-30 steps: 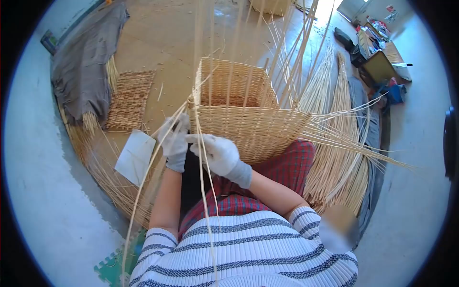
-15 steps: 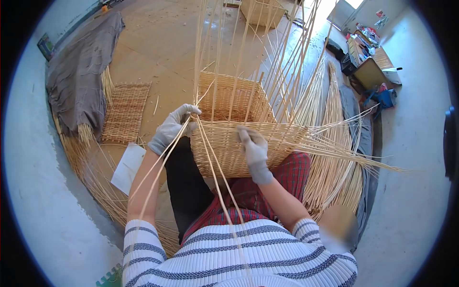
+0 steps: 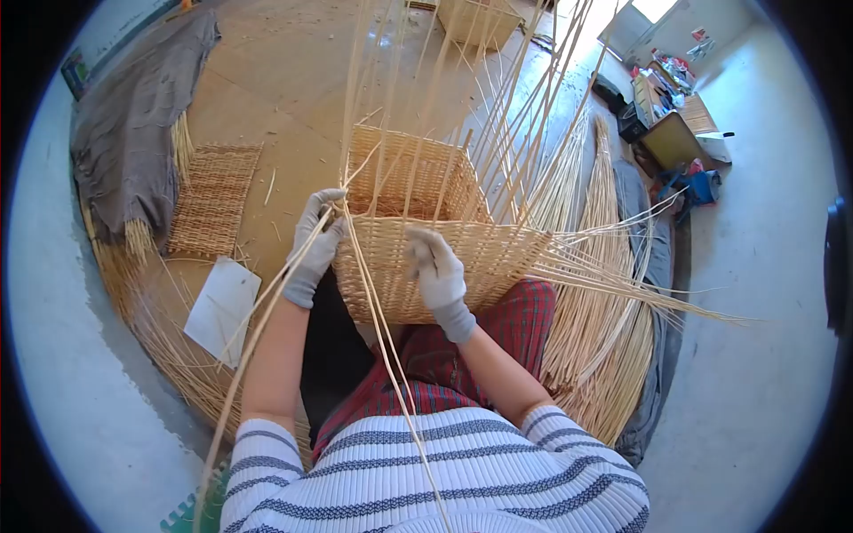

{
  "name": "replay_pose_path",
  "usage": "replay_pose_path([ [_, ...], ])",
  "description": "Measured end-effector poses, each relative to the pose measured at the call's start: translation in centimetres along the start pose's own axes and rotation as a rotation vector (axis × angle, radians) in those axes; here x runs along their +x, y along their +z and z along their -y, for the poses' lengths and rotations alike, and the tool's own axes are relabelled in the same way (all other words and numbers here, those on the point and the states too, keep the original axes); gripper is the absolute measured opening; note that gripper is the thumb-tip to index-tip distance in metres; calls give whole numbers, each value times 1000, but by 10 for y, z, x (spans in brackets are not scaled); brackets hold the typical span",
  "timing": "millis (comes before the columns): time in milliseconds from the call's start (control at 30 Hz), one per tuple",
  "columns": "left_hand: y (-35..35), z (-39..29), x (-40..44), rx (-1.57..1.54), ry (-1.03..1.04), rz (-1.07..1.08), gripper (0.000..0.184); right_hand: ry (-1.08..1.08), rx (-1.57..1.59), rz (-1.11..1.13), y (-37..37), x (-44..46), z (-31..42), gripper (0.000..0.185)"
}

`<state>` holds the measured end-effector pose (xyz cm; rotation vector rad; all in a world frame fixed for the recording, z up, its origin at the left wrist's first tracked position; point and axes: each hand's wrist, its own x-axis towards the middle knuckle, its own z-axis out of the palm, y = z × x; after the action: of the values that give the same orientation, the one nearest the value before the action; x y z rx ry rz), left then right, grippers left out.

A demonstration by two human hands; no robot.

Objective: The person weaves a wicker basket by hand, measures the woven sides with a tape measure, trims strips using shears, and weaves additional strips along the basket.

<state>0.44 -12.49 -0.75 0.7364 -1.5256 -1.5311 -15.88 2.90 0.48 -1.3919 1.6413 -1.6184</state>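
Note:
A woven wicker basket (image 3: 489,262) rests against my lap, its near wall facing me and tall upright stakes (image 3: 413,169) rising from its rim. At the basket's near left corner, my left hand (image 3: 315,249), in a pale glove, is closed with thumb and fingers on wicker strands (image 3: 233,391). These strands trail down towards me on both sides of that hand. In front of the near wall, just below the rim, is my gloved right hand (image 3: 439,280). Its fingers are apart and partly blurred, with nothing visible in them; whether they touch the weave I cannot tell.
Long loose wicker rods (image 3: 591,338) lie in bundles to my right, and bent strands stick out from the basket's right corner. On the left are a woven mat (image 3: 213,200), a white sheet (image 3: 222,306) and a grey cloth (image 3: 133,124) over more rods. A box (image 3: 480,22) stands farther back.
The view has shifted slightly, moving the scene left. My left hand keeps its hold at the corner while the trailing strands swing. My right hand's fingers have come away from the rim area.

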Motion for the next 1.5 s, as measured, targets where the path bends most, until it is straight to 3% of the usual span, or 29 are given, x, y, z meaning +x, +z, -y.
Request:
replay_pose_path([
  [33,0,-4,-3,-5,-8,1,40,47,-55,-126,11,-4,20,40],
  [100,-1,-13,-1,38,-16,41,38,-117,-700,-26,21,29,21,53],
  [167,0,-14,-1,85,13,30,38,200,-608,53,38,71,46,68],
  [300,3,5,4,50,-31,-68,37,301,-870,101,53,127,74,78],
  [367,7,13,5,204,116,-160,36,46,-596,-106,49,133,62,76],
  [400,8,9,2,287,42,-194,36,31,-609,-93,42,128,63,76],
  [433,8,13,4,268,43,-216,36,37,-159,-138,27,115,64,69],
  [467,6,19,6,333,185,-235,36,59,292,-171,15,98,63,61],
  [533,8,8,-3,570,372,-275,35,212,211,-327,-11,49,11,34],
  [600,19,0,-14,358,309,-373,31,135,180,-165,-18,-13,-13,16],
  [633,26,1,-15,159,255,-456,26,129,165,-154,-12,-21,6,16],
  [667,24,26,-19,205,109,-508,23,-7,98,-97,5,-34,42,15],
  [700,31,38,-34,211,87,-488,23,-128,38,-55,15,-49,62,14],
  [733,39,44,-45,248,211,-428,24,-119,39,-69,8,-45,59,14],
  [767,47,44,-53,280,341,-370,25,38,157,-210,-6,-31,50,12],
  [800,57,17,-62,507,442,-169,36,191,278,-345,-22,-17,38,11],
  [867,75,-34,-55,666,448,-71,45,438,274,-300,-66,-5,-21,10],
  [900,81,-45,-52,821,446,27,54,432,271,-302,-64,5,-10,10],
  [967,82,-25,-45,923,396,87,61,336,153,-368,-53,35,7,18],
  [1033,81,-17,-44,1045,329,179,69,-244,-302,-251,-42,82,0,38],
  [1100,87,-17,-45,1144,270,144,72,-443,-806,-357,-33,113,45,56],
  [1133,87,-22,-48,1146,264,159,72,-427,-806,-360,-41,105,36,56],
  [1200,87,-38,-47,1339,239,216,72,-59,687,-274,-72,91,5,58],
  [1267,93,-28,-45,1353,369,167,73,30,119,-591,-96,31,-23,45],
  [1333,109,-25,-34,1227,664,94,78,7,91,-557,-109,-2,-54,45],
  [1433,151,-25,-37,1122,517,328,81,-90,-138,-531,-111,23,-15,44],
  [1467,165,-17,-41,1270,336,331,83,-284,-514,-476,-114,54,7,46],
  [1500,168,-17,-39,1274,346,344,83,-475,-891,-403,-119,72,19,47],
])
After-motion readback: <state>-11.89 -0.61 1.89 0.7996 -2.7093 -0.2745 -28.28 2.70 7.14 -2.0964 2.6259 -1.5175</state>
